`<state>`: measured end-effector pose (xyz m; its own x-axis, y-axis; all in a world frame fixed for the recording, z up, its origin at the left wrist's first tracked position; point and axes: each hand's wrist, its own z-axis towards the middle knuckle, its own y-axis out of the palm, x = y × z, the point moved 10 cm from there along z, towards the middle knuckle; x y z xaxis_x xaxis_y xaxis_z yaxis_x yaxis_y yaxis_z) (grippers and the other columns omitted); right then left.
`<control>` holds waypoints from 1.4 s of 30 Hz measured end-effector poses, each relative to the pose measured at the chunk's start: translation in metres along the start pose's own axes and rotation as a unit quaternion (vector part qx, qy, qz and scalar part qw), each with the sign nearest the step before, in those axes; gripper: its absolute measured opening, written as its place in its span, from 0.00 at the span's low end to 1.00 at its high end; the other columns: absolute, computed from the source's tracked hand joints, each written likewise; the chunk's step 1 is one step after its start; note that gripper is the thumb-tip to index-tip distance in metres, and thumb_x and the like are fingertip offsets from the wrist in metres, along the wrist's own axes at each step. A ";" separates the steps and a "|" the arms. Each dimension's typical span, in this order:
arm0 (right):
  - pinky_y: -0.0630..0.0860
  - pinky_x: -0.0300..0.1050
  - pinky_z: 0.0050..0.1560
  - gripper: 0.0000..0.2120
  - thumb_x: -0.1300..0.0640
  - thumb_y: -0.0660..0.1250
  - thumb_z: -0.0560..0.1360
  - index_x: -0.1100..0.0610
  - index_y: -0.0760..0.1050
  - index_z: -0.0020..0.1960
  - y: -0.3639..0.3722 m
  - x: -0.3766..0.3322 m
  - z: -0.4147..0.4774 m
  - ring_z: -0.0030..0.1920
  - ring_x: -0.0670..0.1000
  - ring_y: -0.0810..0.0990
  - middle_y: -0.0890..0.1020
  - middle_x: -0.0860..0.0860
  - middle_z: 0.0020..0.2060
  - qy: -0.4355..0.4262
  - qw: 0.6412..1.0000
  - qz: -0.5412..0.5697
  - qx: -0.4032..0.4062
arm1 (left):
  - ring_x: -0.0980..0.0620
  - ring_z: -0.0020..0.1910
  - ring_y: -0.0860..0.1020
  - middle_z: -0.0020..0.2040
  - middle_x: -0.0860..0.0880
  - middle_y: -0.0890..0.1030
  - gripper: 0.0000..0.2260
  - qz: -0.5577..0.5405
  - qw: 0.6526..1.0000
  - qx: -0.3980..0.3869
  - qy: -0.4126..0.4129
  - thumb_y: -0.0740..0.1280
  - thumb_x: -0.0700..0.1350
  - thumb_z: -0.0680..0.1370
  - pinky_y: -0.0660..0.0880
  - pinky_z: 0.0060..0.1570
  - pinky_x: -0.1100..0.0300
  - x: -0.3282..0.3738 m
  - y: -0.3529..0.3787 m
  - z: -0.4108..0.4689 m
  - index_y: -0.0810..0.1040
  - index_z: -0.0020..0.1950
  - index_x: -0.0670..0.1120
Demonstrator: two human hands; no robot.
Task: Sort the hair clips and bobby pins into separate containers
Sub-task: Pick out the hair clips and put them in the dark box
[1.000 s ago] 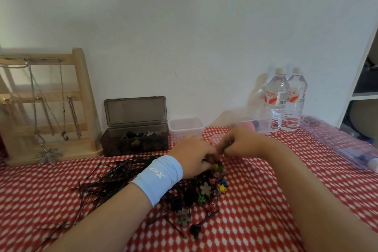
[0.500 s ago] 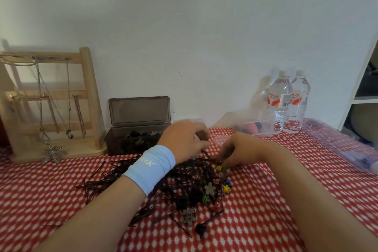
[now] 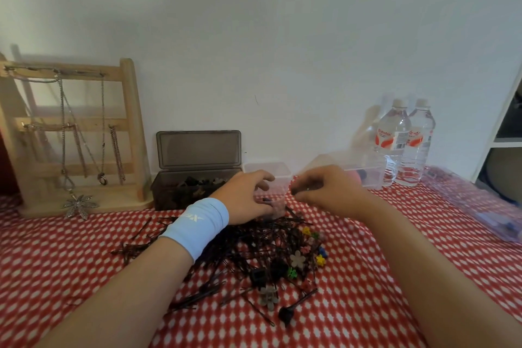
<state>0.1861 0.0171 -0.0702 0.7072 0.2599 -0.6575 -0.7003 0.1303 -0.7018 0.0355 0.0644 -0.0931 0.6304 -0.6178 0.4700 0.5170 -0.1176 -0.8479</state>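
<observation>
Right hand (image 3: 324,192) lifted off pile (image 3: 254,246), pinching dark piece (image 3: 295,193); left hand (image 3: 248,195), grip unclear.

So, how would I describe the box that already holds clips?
Find the wooden jewellery stand at the far left. Just right of it sits the dark box; unlike the clear tubs nearby, it is smoky grey with its lid raised.

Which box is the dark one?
The box right beside the wooden jewellery stand. It is smoky dark grey with its lid up. The small tub and the far tub to its right are clear plastic.
</observation>
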 end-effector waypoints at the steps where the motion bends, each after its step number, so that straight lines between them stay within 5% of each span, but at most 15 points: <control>1: 0.80 0.36 0.52 0.08 0.57 0.76 0.73 0.46 0.85 0.50 0.001 -0.004 0.002 0.45 0.39 0.84 0.87 0.43 0.44 -0.007 1.000 0.006 0.022 | 0.53 0.63 0.73 0.63 0.54 0.76 0.29 -0.003 1.000 0.001 0.008 0.75 0.51 0.72 0.72 0.64 0.56 0.002 0.001 0.000 0.69 0.71 0.54; 8: 0.78 0.37 0.49 0.17 0.53 0.75 0.74 0.45 0.82 0.61 0.028 -0.019 0.013 0.43 0.39 0.81 0.84 0.39 0.50 -0.046 0.997 -0.039 0.044 | 0.58 0.59 0.74 0.63 0.57 0.74 0.39 -0.059 0.997 -0.003 0.046 0.78 0.52 0.68 0.72 0.58 0.64 0.012 0.002 -0.004 0.62 0.75 0.56; 11: 0.77 0.36 0.52 0.13 0.51 0.71 0.78 0.47 0.81 0.62 0.010 -0.018 0.012 0.48 0.39 0.80 0.83 0.39 0.52 -0.030 0.996 -0.013 0.086 | 0.59 0.58 0.74 0.62 0.57 0.74 0.39 -0.083 0.996 0.022 0.034 0.77 0.55 0.70 0.74 0.59 0.61 0.008 -0.001 -0.006 0.61 0.76 0.57; 14: 0.75 0.36 0.53 0.09 0.55 0.66 0.81 0.49 0.83 0.57 0.003 -0.002 0.010 0.50 0.40 0.79 0.83 0.41 0.50 0.004 0.993 -0.086 0.082 | 0.58 0.59 0.74 0.63 0.56 0.75 0.35 -0.067 0.997 0.026 0.028 0.76 0.52 0.72 0.74 0.62 0.59 0.006 -0.001 -0.006 0.63 0.75 0.55; 19: 0.78 0.39 0.53 0.08 0.50 0.72 0.76 0.50 0.84 0.54 0.026 0.023 0.003 0.47 0.42 0.81 0.85 0.44 0.47 0.046 0.988 -0.144 -0.038 | 0.56 0.62 0.70 0.63 0.55 0.73 0.28 -0.001 0.999 0.018 0.050 0.72 0.53 0.75 0.70 0.65 0.56 0.019 -0.004 -0.009 0.67 0.72 0.54; 23: 0.81 0.41 0.51 0.04 0.51 0.75 0.74 0.50 0.86 0.48 0.025 0.030 0.001 0.42 0.42 0.82 0.86 0.44 0.42 0.051 0.986 -0.146 -0.056 | 0.57 0.54 0.72 0.54 0.58 0.76 0.11 0.072 0.989 0.073 0.111 0.69 0.54 0.76 0.72 0.59 0.56 0.052 -0.016 -0.015 0.77 0.58 0.57; 26: 0.78 0.36 0.43 0.03 0.50 0.75 0.74 0.48 0.84 0.42 0.017 0.030 -0.001 0.39 0.42 0.82 0.85 0.44 0.38 0.054 0.987 -0.140 -0.051 | 0.60 0.49 0.77 0.49 0.59 0.80 0.04 0.031 0.993 -0.014 0.109 0.69 0.53 0.76 0.76 0.55 0.55 0.071 0.000 -0.018 0.81 0.50 0.58; 31: 0.81 0.38 0.36 0.04 0.58 0.75 0.74 0.50 0.83 0.46 -0.002 0.024 -0.007 0.37 0.45 0.85 0.86 0.47 0.38 0.063 0.992 -0.082 -0.067 | 0.60 0.52 0.78 0.53 0.59 0.83 0.11 0.050 0.977 -0.174 0.109 0.70 0.57 0.76 0.75 0.58 0.60 0.090 0.041 -0.030 0.84 0.54 0.56; 37: 0.80 0.37 0.37 0.05 0.56 0.73 0.76 0.52 0.85 0.51 0.023 0.022 -0.025 0.39 0.44 0.86 0.87 0.47 0.40 0.108 0.962 -0.117 -0.223 | 0.55 0.49 0.80 0.52 0.54 0.84 0.09 0.096 0.973 -0.184 0.097 0.68 0.50 0.79 0.75 0.54 0.61 0.083 0.047 -0.030 0.85 0.55 0.51; 42: 0.81 0.37 0.38 0.07 0.60 0.75 0.74 0.55 0.83 0.52 0.027 0.027 -0.026 0.40 0.46 0.86 0.87 0.51 0.45 0.134 0.956 -0.132 -0.225 | 0.56 0.51 0.79 0.54 0.55 0.83 0.09 0.101 0.971 -0.189 0.101 0.69 0.50 0.78 0.72 0.51 0.68 0.081 0.051 -0.032 0.84 0.57 0.54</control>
<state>0.1886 0.0023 -0.1141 0.8951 0.0132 -0.4456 -0.4240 -0.2837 -0.8601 0.0945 -0.0165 -0.1057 0.5504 -0.7938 0.2587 0.1199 -0.2315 -0.9654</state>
